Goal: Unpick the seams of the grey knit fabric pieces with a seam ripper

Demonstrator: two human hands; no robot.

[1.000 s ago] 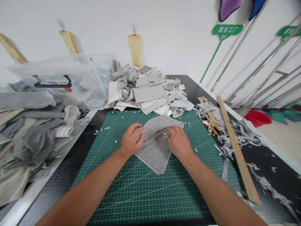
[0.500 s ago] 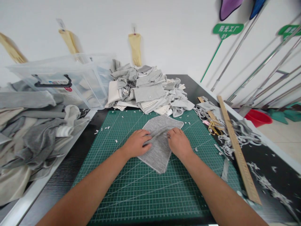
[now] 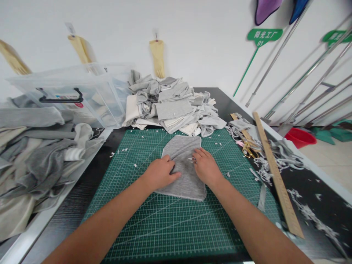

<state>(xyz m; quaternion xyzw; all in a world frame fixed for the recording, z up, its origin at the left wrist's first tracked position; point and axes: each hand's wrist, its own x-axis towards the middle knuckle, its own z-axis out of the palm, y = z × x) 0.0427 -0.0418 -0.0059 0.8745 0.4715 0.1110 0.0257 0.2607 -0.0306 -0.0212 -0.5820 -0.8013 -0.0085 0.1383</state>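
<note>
- The left hand [image 3: 160,173] is resting on the grey cloth [image 3: 184,184], thumb and fingers spread; the right hand's [image 3: 206,167] fingers are bending over it, whether pinching one cannot tell.
- Between the fingers, the cloth is stretching lengthwise away from the person, neither hand clearly nearer.
- Both forearms are slanting inward.

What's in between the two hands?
The head view shows gray cloth between the left hand and the right hand, on the green mat.

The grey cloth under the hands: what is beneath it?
The green cutting mat shows around the grey cloth; anything lying directly beneath is covered and cannot be seen.
</note>
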